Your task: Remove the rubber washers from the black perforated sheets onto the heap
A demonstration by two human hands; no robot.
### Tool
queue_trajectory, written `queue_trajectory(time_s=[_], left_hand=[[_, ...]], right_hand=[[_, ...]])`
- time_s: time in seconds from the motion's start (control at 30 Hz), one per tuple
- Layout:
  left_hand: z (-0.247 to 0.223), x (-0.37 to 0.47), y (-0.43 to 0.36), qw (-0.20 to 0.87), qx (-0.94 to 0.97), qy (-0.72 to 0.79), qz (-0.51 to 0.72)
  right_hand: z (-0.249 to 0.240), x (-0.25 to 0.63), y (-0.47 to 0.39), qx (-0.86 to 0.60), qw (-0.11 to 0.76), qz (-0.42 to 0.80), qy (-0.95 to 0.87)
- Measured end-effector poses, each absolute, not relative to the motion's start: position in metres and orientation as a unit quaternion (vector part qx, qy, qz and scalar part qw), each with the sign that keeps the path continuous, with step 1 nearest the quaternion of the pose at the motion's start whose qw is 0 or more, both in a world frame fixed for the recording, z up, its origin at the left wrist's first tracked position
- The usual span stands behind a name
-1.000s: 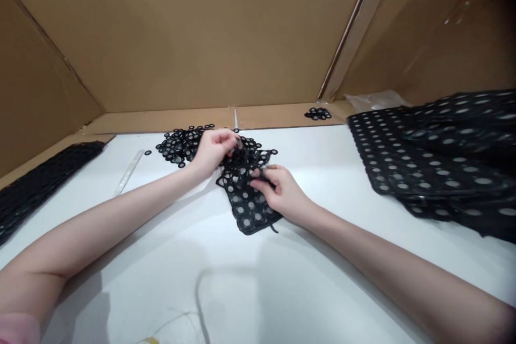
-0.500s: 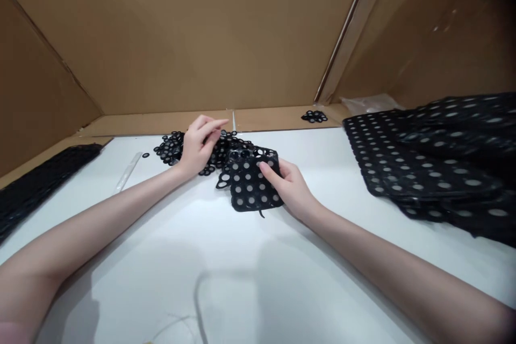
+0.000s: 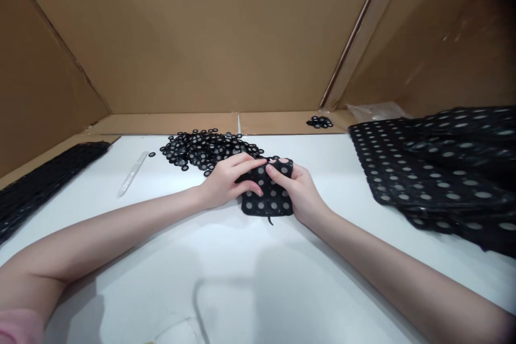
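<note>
My right hand (image 3: 307,189) holds a small black sheet (image 3: 267,206) with grey round dots by its right edge, thumb on the front face and the other fingers hidden behind. A short black strip hangs from the sheet's lower edge. My left hand (image 3: 230,180) lies against the sheet's upper left, forefinger stretched along the top and thumb spread below it on the front. Just behind my left hand is a heap of loose black rings (image 3: 201,148) with pale centres.
A clear flat strip (image 3: 134,173) and one lone black ring (image 3: 152,154) lie left of the heap. Black sheets (image 3: 52,180) are stacked at the far left, larger dotted sheets (image 3: 419,172) at the right. A few rings (image 3: 320,122) rest by the cardboard wall (image 3: 226,37).
My left hand has come down from the ring heap onto the upper left of the dotted sheet. The connected rings at the sheet's left side no longer show. My right hand keeps its hold.
</note>
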State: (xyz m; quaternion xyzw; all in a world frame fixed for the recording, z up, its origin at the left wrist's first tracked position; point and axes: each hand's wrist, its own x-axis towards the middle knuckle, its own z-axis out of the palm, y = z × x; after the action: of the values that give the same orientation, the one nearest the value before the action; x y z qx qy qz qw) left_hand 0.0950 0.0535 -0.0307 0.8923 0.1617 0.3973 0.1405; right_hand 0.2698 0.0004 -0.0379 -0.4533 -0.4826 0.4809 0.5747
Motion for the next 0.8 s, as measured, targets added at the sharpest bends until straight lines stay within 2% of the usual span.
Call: queue_trajectory(time_s=[0.17,0.47,0.8], left_hand=[[-0.0323,0.0963,0.0542,0.172,0.88,0.195,0.398],[-0.0302,0.0978,0.058,0.326,0.806,0.291,0.399],[-0.0308,0.1009,0.0564,0.387,0.773,0.324,0.384]], right_hand=[[-0.0372,0.2689,0.0005,-0.454,0.568,0.49,-0.48],[-0.0398,0.2679,0.0013,-0.472,0.538,0.421,-0.557],[-0.0391,0.2677,0.0001,-0.496,0.512,0.361,-0.601]])
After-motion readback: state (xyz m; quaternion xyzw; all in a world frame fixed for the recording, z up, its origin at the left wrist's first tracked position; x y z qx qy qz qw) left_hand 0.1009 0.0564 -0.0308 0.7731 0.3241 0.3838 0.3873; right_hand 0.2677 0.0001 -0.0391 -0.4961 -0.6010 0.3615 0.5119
